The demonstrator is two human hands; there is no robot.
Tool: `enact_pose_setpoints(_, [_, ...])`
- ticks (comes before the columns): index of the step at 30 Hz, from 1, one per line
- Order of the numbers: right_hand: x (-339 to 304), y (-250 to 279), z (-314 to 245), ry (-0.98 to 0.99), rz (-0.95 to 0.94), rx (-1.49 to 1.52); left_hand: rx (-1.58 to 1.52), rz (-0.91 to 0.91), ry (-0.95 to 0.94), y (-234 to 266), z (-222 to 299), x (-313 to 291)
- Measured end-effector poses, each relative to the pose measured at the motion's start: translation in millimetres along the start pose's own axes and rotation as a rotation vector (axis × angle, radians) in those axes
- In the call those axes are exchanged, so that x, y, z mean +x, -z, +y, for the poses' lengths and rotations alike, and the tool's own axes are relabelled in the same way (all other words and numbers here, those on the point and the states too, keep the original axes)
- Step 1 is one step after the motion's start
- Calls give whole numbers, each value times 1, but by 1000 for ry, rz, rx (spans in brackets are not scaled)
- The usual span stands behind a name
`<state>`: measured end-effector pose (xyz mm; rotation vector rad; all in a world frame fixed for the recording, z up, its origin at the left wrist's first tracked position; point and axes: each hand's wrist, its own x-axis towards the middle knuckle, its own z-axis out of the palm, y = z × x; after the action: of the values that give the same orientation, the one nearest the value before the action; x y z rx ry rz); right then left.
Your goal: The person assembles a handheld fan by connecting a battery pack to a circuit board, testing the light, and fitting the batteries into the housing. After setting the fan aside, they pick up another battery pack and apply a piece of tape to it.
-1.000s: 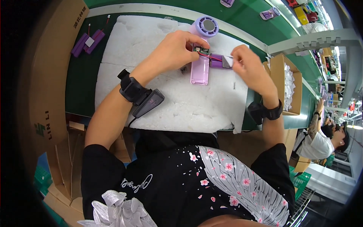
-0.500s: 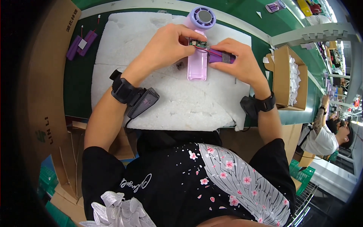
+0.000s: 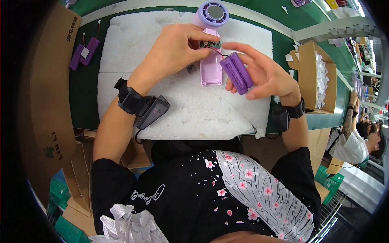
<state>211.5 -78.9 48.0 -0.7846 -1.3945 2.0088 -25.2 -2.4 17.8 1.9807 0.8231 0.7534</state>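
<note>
A handheld fan lies on the white foam pad (image 3: 178,111), its round purple head (image 3: 214,13) at the far edge and its open pink handle shell (image 3: 211,72) toward me. My left hand (image 3: 176,46) pinches a small green circuit board (image 3: 210,44) at the shell's upper end. Thin wires run from the board to a purple two-cell battery pack (image 3: 238,73). That pack rests tilted in the fingers of my right hand (image 3: 269,77), just right of the shell and outside it. The right thumb is spread away from the other fingers.
Two more purple battery packs (image 3: 84,53) with leads lie on the green table at the left. An open carton (image 3: 310,77) of white pieces stands at the right. Tall cardboard (image 3: 52,89) borders the left side. A co-worker (image 3: 350,143) sits far right.
My right hand has turned palm up and shifted slightly right, swinging the battery pack from nearly level to a steep tilt. The left hand stays at the circuit board.
</note>
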Motion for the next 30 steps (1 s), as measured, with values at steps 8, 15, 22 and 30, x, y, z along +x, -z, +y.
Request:
enact_pose_setpoints(8, [-2,-5,-9,-106,190,-151,101,25,-89,-2,0,-2])
enact_pose_setpoints(15, [4,-6,0,49,206,-500,115,25,-106,1,1,-2])
enact_pose_setpoints(22, [13,-16,12,137,298,-703,134,-24,-138,2,-5,1])
enact_pose_setpoints(30, [15,-25,16,185,388,-986,196,-57,-203,4,-7,1])
